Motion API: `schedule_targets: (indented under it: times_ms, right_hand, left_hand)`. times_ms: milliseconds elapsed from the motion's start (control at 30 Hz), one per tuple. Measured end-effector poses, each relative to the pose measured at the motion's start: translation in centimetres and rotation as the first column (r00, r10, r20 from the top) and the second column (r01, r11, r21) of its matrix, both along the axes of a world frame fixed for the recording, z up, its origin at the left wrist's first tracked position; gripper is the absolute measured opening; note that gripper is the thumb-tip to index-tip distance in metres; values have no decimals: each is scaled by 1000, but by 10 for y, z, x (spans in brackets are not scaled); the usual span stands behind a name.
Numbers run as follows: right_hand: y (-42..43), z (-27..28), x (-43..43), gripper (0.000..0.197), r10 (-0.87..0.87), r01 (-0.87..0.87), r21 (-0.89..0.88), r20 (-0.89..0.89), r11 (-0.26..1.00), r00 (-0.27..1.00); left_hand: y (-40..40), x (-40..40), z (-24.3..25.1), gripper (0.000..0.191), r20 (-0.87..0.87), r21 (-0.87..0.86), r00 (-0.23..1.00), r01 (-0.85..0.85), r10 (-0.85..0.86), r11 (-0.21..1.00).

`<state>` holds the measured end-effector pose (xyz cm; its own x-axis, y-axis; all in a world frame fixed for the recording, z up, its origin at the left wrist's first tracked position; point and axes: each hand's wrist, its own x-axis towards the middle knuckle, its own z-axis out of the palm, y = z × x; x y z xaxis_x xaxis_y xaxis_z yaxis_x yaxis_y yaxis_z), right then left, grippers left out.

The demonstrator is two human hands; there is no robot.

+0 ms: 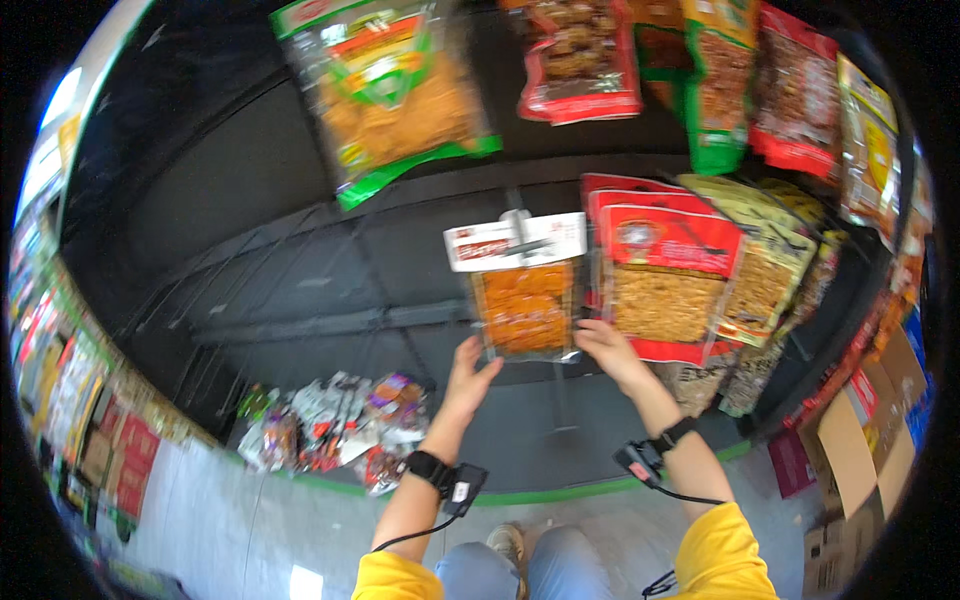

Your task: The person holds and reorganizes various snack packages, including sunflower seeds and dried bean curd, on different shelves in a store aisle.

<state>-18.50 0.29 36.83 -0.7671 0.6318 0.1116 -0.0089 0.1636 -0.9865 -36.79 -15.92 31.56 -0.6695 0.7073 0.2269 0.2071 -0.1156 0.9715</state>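
A clear packet of orange snack food (527, 309) with a white header card hangs on the dark shelf rack ahead of me. My left hand (474, 375) is at its lower left corner, thumb and fingers apart; whether it touches the packet is not plain. At the packet's lower right edge is my right hand (609, 351), its fingertips close to or on the edge; blur hides the contact. Red-topped packets of tan snack food (667, 277) hang just right of it, close to my right fingers. Both wrists wear black straps with small devices.
A large green-edged packet (405, 97) hangs at upper left, and red-edged packets (581, 67) hang at upper right. Several loose packets (337, 424) lie on the bottom shelf at left. Opened cardboard boxes (847, 450) stand at far right. A green edge (540, 496) borders the shelf base.
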Motion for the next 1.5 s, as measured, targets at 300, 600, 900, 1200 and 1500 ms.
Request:
schedule_targets:
  times_ms: [300,600,900,1200,1500]
  right_hand:
    - [-77,-14,74,28,176,-180,-38,-85,983,981]
    - [-152,-10,59,23,610,-614,-91,-70,784,789]
    - [-283,-37,40,19,813,-811,-142,-59,568,580]
    - [-410,-41,-8,18,909,-902,-169,-68,396,412]
    - [-590,-68,-96,19,942,-928,-168,16,332,334]
  left_hand:
    - [-199,61,41,38,156,-129,914,395,-375,910]
    - [-418,148,68,29,163,-367,819,-467,550,804]
    - [-577,321,36,29,233,-335,365,-840,901,427]
    - [-675,366,45,30,202,-336,139,-920,970,202]
    - [-828,298,-5,40,272,-244,-82,-970,959,-13]
